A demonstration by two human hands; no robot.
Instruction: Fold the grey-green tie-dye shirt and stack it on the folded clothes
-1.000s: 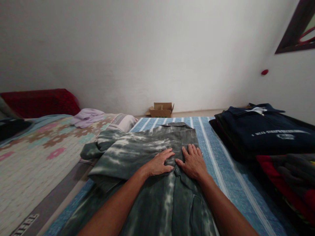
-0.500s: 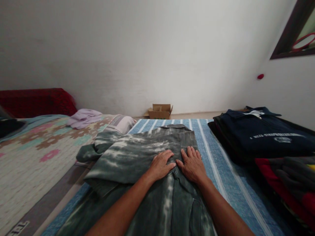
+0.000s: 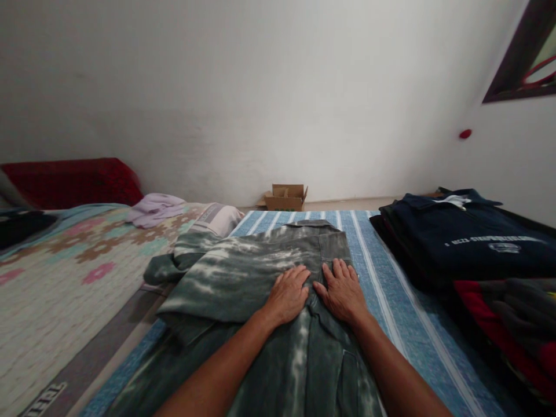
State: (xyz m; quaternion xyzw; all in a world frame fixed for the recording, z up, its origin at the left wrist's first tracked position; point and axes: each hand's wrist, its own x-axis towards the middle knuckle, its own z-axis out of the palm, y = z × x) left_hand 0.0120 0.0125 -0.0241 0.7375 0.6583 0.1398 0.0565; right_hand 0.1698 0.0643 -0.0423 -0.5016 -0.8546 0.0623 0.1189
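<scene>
A grey-green tie-dyed jacket point(image 3: 243, 272) lies spread over the bed, its collar at the far end. One sleeve is laid across the body toward the left, and another sleeve end point(image 3: 163, 269) pokes out at the left. My left hand point(image 3: 289, 294) rests flat on the jacket near its middle, fingers stretched out. Close beside it, my right hand point(image 3: 343, 292) presses flat near the right edge, with the fingers spread. Small creases run in the cloth just below the right hand.
Blue striped bedding point(image 3: 382, 289) lies under the jacket. At the right are a stack of dark folded clothes point(image 3: 469, 243) and a grey-and-red garment point(image 3: 495, 324). A flowered quilt point(image 3: 65, 307) holds a lilac cloth point(image 3: 155, 209). A cardboard box point(image 3: 284, 200) stands by the wall.
The view has shifted slightly, so everything sits a little further right. Both hands stay flat on the jacket, in nearly the same places.
</scene>
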